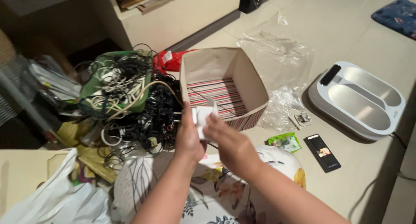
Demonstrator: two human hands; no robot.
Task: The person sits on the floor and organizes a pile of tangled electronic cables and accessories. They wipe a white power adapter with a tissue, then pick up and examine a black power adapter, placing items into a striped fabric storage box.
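Floor [355, 172] open beyond striped box [223, 87]

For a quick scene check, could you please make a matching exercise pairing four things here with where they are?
Things:
1. white adapter
2. tangled cables
3. phone
4. fabric box

Places:
A. flat on the floor by the green packet
B. between both hands, left hand and right hand
C. open, striped inside, ahead of the hands
D. heaped left of the box

Pairs: 1-B, 2-D, 3-A, 4-C

cables [130, 102] left of box [223, 83], phone [322, 152] right
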